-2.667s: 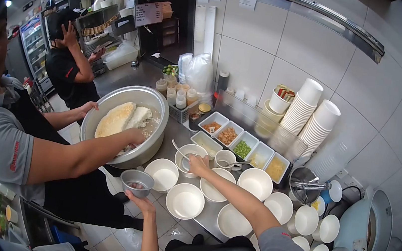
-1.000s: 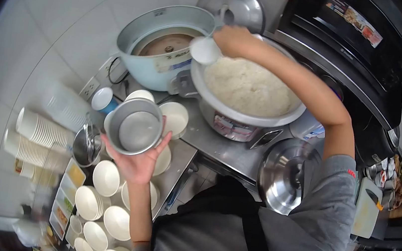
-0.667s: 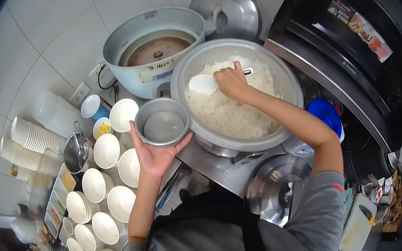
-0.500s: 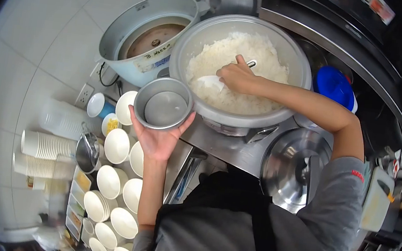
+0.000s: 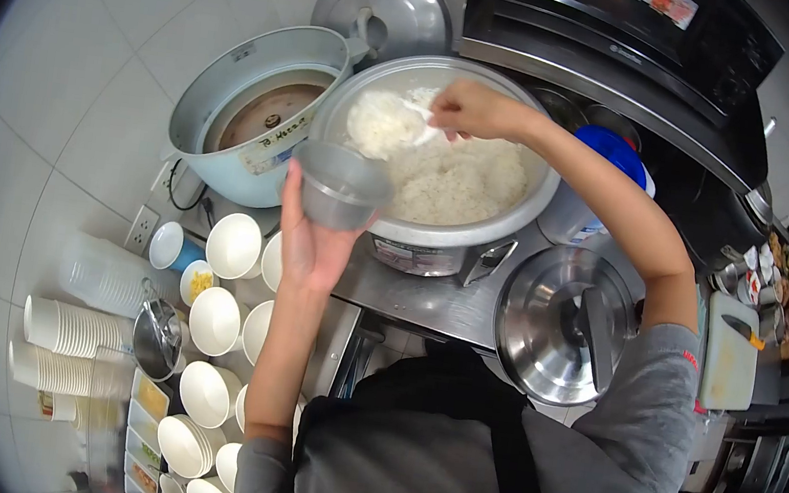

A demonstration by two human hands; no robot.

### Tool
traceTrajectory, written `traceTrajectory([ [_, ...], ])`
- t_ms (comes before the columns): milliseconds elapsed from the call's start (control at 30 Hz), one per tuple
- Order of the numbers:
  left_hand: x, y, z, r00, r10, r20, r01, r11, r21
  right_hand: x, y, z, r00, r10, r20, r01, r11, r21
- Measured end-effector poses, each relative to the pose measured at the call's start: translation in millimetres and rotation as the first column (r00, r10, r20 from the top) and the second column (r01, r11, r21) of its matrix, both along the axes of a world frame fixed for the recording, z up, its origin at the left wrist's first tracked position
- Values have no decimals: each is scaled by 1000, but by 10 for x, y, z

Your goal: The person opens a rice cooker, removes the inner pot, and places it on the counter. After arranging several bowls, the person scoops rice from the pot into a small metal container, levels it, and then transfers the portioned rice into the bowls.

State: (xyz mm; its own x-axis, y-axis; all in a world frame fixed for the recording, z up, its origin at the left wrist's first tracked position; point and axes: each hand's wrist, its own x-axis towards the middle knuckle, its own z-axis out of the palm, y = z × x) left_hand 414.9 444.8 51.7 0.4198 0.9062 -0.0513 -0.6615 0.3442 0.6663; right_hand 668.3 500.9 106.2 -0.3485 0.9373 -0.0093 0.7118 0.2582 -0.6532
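My left hand [image 5: 317, 255] is closed around the lower side of a round metal bowl [image 5: 337, 190], slightly blurred, beside the near left rim of a large rice cooker [image 5: 540, 197]. Cooked white rice [image 5: 461, 184] fills much of the cooker. Over its left side, my right hand [image 5: 470, 113] grips a white rice paddle [image 5: 425, 134]. A big clump of rice [image 5: 380, 125] is on the paddle, just above and behind the bowl. Part of the paddle's blade lies hidden under that clump.
Left of the cooker stands a pale blue pot [image 5: 194, 128], with a metal lid [image 5: 390, 0] behind it. Another shiny lid [image 5: 553, 315] lies at the right. White bowls [image 5: 214, 321] and stacked cups [image 5: 74, 327] line the left side. Beyond the cooker is a black oven [image 5: 614, 67].
My right hand has lifted the paddle out of the rice with a clump on it and moved toward the cooker's far left side. The bowl in my left hand has tilted toward the cooker.
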Motion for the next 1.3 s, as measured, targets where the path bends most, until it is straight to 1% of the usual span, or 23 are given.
traceTrajectory([
  [33, 127, 56, -8, 998, -8, 62, 9, 1000, -21, -61, -58, 74, 999, -36, 24, 34, 994, 103],
  [67, 264, 99, -2, 992, -13, 124, 18, 999, -39, -132, -126, 37, 995, -67, 72, 44, 955, 292],
  [100, 365, 162, -5, 982, -16, 186, 27, 998, -57, -220, -212, -43, 988, -105, 116, 39, 881, 471],
  [133, 433, 260, -79, 959, -50, 278, 66, 997, -48, -255, -262, -103, 977, -148, 153, 19, 775, 632],
  [233, 474, 295, -168, 913, -26, 406, 80, 990, -116, -158, -293, -122, 968, -245, 47, 139, 686, 715],
  [267, 449, 272, -168, 932, -34, 360, 70, 994, -89, -70, -321, -70, 939, -333, 89, 208, 754, 623],
  [300, 426, 267, -165, 932, -37, 360, 71, 994, -82, 32, -330, -81, 887, -409, 216, 223, 787, 575],
  [367, 358, 247, -179, 933, -34, 358, 67, 995, -79, 240, -323, -238, 730, -500, 466, 273, 839, 472],
  [433, 300, 242, -169, 928, -43, 369, 83, 992, -92, 444, -277, -632, 673, -423, 606, 180, 889, 421],
  [467, 289, 243, -169, 926, -53, 374, 92, 992, -86, 507, -246, -713, 633, -384, 672, 133, 910, 394],
  [567, 293, 250, -185, 916, -75, 394, 120, 989, -89, 340, -325, -722, 755, -225, 616, 157, 974, 163],
  [600, 289, 251, -191, 914, -83, 398, 130, 987, -93, 302, -353, -713, 757, -189, 625, 119, 981, 152],
  [700, 295, 227, -161, 928, -80, 364, 129, 985, -111, 222, -392, -746, 797, -19, 604, -5, 999, 39],
  [800, 279, 240, -137, 939, -92, 332, 137, 984, -113, 320, -278, -786, 848, 115, 517, -143, 990, 14],
  [833, 265, 253, -130, 948, -99, 303, 133, 987, -95, 374, -173, -810, 884, 188, 429, -136, 979, -150],
  [867, 241, 267, -125, 956, -104, 274, 130, 989, -76, 429, -41, -836, 914, 243, 325, -140, 941, -309],
  [900, 214, 283, -115, 963, -110, 244, 127, 990, -55, 452, 30, -817, 937, 278, 211, -157, 876, -457],
  [1000, 99, 290, -62, 988, -83, 131, 84, 996, -4, 536, 102, -726, 962, 272, 31, -210, 806, -554],
  [1100, 83, 276, -90, 1000, 9, 24, -10, 999, 35, 606, 102, -405, 985, 149, 85, -95, 886, -454],
  [1133, 121, 275, -113, 1000, 24, 13, -25, 999, 41, 595, 84, -282, 993, 93, 74, -56, 916, -397],
  [1200, 315, 237, -120, 998, 33, 59, -34, 999, 22, 543, 66, -78, 999, -16, 40, 27, 960, -279],
  [1267, 558, 216, -135, 994, 37, 106, -35, 999, -15, 365, -13, -73, 991, -122, -47, 120, 992, -50],
  [1300, 672, 240, -137, 990, 64, 125, -61, 998, -24, 249, -76, -101, 981, -164, -100, 171, 983, 66],
])
